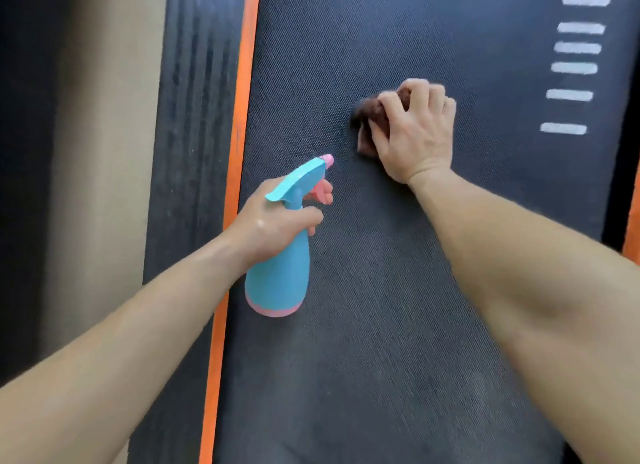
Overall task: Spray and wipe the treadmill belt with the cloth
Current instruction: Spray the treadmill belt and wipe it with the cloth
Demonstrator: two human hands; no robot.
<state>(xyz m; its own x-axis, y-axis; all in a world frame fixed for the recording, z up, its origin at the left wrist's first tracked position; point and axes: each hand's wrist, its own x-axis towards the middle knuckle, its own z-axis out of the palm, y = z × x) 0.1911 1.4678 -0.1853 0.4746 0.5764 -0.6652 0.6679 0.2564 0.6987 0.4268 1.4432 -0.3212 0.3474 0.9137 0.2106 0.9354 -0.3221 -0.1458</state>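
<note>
Pressing cloth (367, 116) to belt (381, 325) with curled right hand (412, 134); gripping bottle (277, 276) in left hand (273, 221), nozzle aimed up-belt toward cloth. Likely next: wipe along belt's length.

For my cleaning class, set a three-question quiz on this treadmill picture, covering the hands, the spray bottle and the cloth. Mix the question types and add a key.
1. True or false: the right hand holds the spray bottle.
2. Multiple choice: where is the brown cloth? A) pressed on the treadmill belt in the right hand's grip; B) draped over the bottle; C) on the floor.
3. Count: how many white bars show on the belt?

Key: 1 false, the left hand holds it; 2 A; 3 six.
</note>
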